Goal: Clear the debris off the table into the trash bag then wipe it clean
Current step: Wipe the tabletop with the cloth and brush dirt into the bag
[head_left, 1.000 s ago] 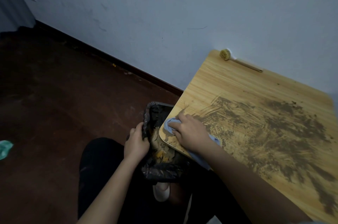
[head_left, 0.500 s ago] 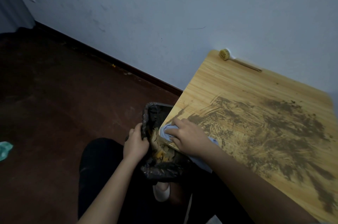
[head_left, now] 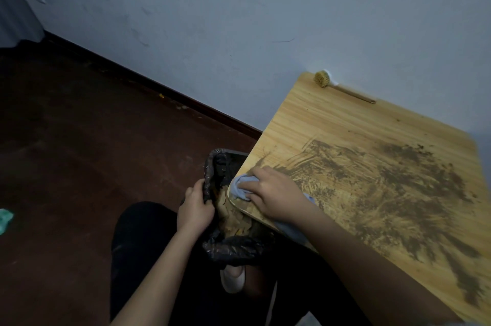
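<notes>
Brown debris (head_left: 393, 187) smears the wooden table (head_left: 332, 118) at right of frame. Your right hand (head_left: 276, 194) presses a blue cloth (head_left: 240, 187) at its near-left corner; your left hand (head_left: 195, 208) grips the black trash bag (head_left: 231, 246) rim just below.

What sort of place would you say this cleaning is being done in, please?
Probably a plain, sparsely furnished room indoors, perhaps in a home: a bare painted wall with a dark baseboard, a dark reddish floor, and a small wooden table pushed against the wall.
</notes>
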Available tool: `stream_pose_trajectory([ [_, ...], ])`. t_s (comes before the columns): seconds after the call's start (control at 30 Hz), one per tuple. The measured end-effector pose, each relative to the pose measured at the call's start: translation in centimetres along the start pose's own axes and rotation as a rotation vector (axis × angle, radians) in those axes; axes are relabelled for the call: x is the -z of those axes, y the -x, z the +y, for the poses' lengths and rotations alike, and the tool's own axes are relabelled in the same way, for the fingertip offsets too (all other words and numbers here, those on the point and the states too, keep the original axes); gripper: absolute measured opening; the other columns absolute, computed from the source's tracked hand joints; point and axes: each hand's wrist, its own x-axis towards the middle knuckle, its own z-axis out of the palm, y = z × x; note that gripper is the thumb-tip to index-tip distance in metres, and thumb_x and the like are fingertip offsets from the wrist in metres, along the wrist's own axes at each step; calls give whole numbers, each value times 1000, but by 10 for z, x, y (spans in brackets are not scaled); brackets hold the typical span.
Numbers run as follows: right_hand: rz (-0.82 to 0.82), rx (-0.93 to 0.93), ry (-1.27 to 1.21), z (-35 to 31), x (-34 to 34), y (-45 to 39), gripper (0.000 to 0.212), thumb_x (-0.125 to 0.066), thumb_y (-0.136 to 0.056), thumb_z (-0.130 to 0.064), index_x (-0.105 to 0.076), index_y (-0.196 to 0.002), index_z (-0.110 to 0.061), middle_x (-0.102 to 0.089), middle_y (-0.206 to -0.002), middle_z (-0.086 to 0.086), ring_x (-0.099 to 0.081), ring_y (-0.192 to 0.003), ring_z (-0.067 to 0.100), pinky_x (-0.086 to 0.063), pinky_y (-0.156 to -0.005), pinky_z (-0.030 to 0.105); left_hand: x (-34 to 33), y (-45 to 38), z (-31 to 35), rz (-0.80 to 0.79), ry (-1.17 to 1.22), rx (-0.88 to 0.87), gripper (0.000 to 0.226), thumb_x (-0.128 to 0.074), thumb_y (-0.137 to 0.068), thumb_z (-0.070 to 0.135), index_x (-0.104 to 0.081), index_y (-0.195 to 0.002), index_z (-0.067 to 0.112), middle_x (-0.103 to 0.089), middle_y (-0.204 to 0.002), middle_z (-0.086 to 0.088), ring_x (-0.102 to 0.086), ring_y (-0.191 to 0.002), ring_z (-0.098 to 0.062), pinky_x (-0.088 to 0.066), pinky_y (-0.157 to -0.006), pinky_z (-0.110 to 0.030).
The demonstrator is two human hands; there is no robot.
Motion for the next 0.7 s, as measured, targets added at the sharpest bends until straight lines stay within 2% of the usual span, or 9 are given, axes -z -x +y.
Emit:
stream_pose_trajectory([
  [0.27, 53, -214, 17, 35, 14, -11, 32, -42, -102, -30, -55, -130, -26, -47, -125, 5, -46, -105, 28, -41, -81, 36, -1, 1, 3, 2, -13, -19, 55, -49, -92, 14, -32, -143, 26, -43, -134, -7, -54, -113, -33, -42, -87, -37],
  [0.53, 55, -466, -19, 73, 18, -33, 22, -42, -101, -23, -63, -104, -15, -50, -105, 12, -52, -89, 33, -37, -65, 34, 1, -2, 4, -3, -15, -30, 56, -49, -92, 13, -32, -144, 24, -43, -134, -9, -53, -115, -34, -41, -91, -37],
  [0.7, -31, -547, 4, 81, 15, -44, 23, -39, -102, -21, -61, -102, -13, -48, -106, 13, -49, -84, 31, -38, -65, 35, -1, -2, 3, -8, -5, -30, 55, -48, -93, 12, -31, -144, 24, -43, -134, -8, -54, -113, -33, -41, -89, -36],
])
